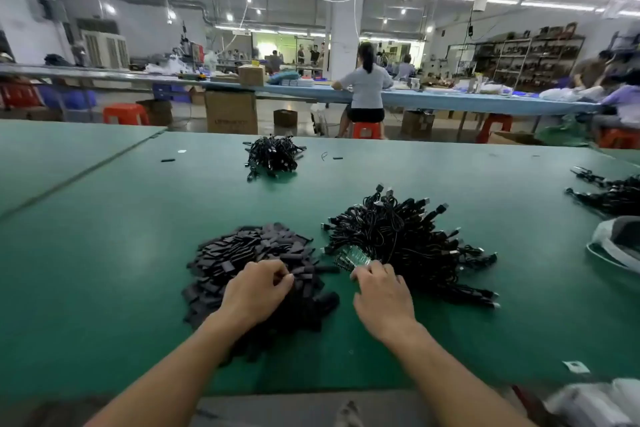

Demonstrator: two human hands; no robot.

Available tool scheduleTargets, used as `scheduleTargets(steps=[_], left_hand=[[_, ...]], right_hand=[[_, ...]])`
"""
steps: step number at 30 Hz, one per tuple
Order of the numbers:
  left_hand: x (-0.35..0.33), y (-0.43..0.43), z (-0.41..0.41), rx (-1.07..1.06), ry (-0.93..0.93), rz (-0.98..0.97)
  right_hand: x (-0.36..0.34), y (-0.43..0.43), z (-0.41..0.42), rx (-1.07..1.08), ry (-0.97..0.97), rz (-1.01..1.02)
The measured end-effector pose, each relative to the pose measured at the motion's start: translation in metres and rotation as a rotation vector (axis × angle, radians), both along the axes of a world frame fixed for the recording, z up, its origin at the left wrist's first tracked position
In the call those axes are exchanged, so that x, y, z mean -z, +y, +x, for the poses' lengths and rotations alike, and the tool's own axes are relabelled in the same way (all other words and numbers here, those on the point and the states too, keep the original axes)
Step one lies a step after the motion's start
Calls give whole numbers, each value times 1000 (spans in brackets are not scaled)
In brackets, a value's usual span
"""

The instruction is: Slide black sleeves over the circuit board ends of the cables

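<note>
Pickup step, I judge. Left hand [258,288] curls its fingers [277,270] into the black sleeves [242,253], seemingly pinching 1. Right hand [381,291] bends its fingers onto the green circuit board ends [353,258] of the cables [405,239]; grip unclear. Next: align sleeve mouth with 1 board. Green table [104,270]; workshop, red stools [124,113], seated workers behind.

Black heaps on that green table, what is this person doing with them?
A person is working bare-handed. The left hand pinches into the heap of black sleeves, apparently picking one. The right hand rests its fingers on the green circuit board ends of the cable bundle beside it. A smaller cable bundle lies farther back on the green table.
</note>
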State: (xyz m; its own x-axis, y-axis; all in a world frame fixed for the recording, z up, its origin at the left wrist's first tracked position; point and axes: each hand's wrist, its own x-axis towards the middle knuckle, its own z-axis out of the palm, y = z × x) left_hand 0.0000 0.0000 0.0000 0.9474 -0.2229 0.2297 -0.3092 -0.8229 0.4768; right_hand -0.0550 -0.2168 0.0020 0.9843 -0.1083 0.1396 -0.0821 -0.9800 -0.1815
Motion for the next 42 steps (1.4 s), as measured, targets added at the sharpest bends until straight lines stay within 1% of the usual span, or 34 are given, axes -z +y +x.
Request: scheduleTargets(steps=[1, 3, 6, 9, 13, 17, 20, 22, 25, 27, 30, 32, 35, 38, 40, 42], left_hand=[[-1, -1, 1, -13, -8, 4], [-4, -6, 6, -52, -37, 14], [-6, -11, 15, -72, -33, -13], [1, -13, 32, -77, -40, -10], [10, -16, 60, -94, -84, -6], [27, -20, 79, -112, -85, 53], [38, -23, 83, -118, -97, 122], [40, -23, 85, -120, -96, 123], [34, -22, 89, -96, -51, 114], [29, -21, 92, -75, -11, 123], [22, -20, 96, -35, 45, 143], [18, -19, 98, -19, 43, 127], [13, -22, 99, -37, -22, 95], [10, -25, 102, -29, -54, 21], [7, -28, 107, -21, -62, -49], [3, -31, 116, -31, -45, -144]], right_hand=[[-2, -2, 5, 7, -8, -98], [-3, -3, 16, 45, -16, -218], [0, 1, 30, 125, 77, -240], [6, 3, 42, 177, 89, -291], [2, -1, 54, 165, 135, -397], [-5, 1, 59, 129, 147, -471], [-14, 3, 58, 61, 115, -475], [-28, 4, 55, 2, 101, -420], [-50, 1, 54, -13, -8, -394], [-63, -3, 60, 52, -59, -373], [-78, -14, 75, 143, -208, -319], [-89, -21, 87, 174, -314, -292], [-103, -29, 105, 181, -486, -240], [-121, -29, 118, 194, -666, -126], [-134, -24, 128, 164, -773, -36], [-143, -17, 138, 108, -834, -18]])
